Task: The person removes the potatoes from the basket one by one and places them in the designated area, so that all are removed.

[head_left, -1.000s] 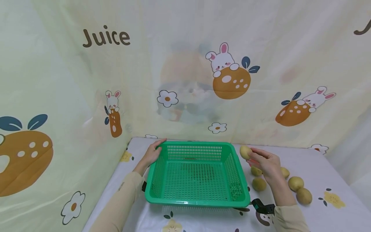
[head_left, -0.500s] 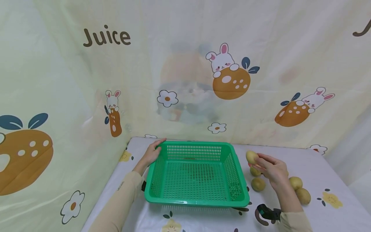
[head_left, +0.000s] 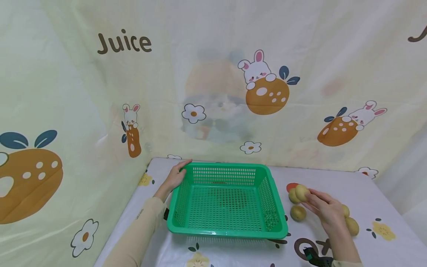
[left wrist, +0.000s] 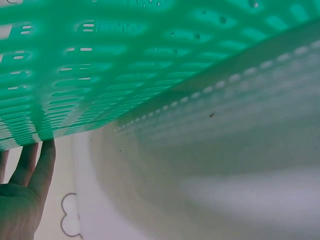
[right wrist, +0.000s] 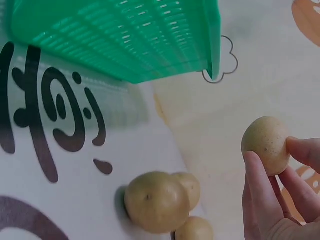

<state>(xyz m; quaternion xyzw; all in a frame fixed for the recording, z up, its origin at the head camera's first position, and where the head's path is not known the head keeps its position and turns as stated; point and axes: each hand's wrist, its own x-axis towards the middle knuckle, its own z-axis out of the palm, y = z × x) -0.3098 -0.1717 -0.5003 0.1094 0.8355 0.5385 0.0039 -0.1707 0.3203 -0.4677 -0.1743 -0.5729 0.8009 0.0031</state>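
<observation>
A green plastic basket (head_left: 227,207) with slotted walls stands on the table, and only its own mesh floor shows inside. At its far left corner my left hand (head_left: 174,178) holds the rim, fingers reaching along the outside, as in the left wrist view, where the hand (left wrist: 25,200) shows below the slotted wall. To the right of the basket, my right hand (head_left: 328,211) pinches a round, pale brown potato (right wrist: 267,145) between thumb and fingertips. In the head view that potato overlaps another potato (head_left: 293,195); a third potato (head_left: 298,213) lies nearer me.
More potatoes (head_left: 352,226) lie to the right, partly behind my right hand. A red-orange round patch (head_left: 291,187) shows behind the held potato. The printed white cloth (head_left: 337,181) covers the table. Printed curtains (head_left: 213,89) rise behind and at both sides.
My right hand has moved the potato away from the basket's right rim, rightward and toward me, to over the other potatoes. My left hand and the basket have stayed put.
</observation>
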